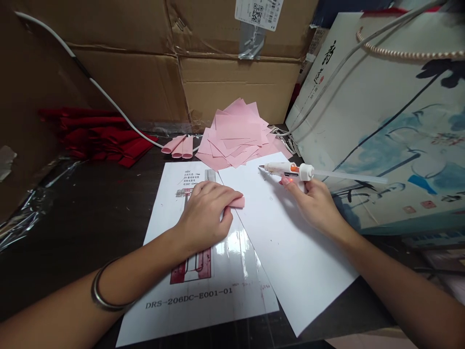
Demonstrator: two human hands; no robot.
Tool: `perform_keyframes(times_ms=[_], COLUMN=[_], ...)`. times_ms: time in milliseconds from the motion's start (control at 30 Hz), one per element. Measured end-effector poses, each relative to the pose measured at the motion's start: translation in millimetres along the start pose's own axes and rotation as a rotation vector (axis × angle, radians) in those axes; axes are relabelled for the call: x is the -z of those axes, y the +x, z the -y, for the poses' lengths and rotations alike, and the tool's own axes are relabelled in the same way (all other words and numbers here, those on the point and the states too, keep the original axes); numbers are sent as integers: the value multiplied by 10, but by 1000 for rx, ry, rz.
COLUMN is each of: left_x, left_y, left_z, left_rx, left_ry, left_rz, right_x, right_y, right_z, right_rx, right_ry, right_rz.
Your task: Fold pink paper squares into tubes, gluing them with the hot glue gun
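My left hand (209,213) presses a rolled pink paper piece (238,202) down on the printed sheet (160,271), its fingers closed over it. In my right hand (314,203) is a white glue gun (286,169) with an orange part, a small red light and a clear stick out of its back. The gun's tip points left, above the blank white sheet (301,271). Behind the sheets lies a loose pile of pink paper pieces (238,131). Left of that pile are several rolled pink pieces (179,146).
Folded dark red pieces (101,138) lie at the back left. Cardboard boxes (240,92) stand behind. Metal clips (289,143) sit beside the pink pile. A large patterned paper bag (392,131) stands at the right, and a white cable (112,104) hangs at the left.
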State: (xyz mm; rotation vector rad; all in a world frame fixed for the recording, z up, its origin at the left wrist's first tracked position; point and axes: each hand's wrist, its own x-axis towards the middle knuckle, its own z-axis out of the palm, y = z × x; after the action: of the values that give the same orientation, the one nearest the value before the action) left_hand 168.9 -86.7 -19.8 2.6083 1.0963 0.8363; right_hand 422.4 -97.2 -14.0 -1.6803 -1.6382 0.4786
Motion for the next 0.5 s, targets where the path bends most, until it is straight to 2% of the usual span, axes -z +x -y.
perform_keyframes(times_ms=[100,167,300,333,400,433,500], left_x=[-9,-9,13,22,40,46,53], left_y=[5,11,26,29,32,32,26], left_z=[6,2,-25,-35,-54,-63,-80], left_rx=[-16,-19,-31,-39,-60,-76,-125], left_ry=[-21,-41,-144,-179,-241,-271,-336], left_rz=[-56,-114,-215,-232,-266,-281,-299], right_x=[68,154,337,363,365,341,250], right_y=[-16,-77,-305,-362,-445,-468,-486], right_z=[58,114,248,286,358,390,436], right_rx=[98,151,233,269,387,458,585], right_ry=[-149,-342,-729,-747,-637,-529,-282], right_rz=[73,83,-69,-126,-203,-205,-126])
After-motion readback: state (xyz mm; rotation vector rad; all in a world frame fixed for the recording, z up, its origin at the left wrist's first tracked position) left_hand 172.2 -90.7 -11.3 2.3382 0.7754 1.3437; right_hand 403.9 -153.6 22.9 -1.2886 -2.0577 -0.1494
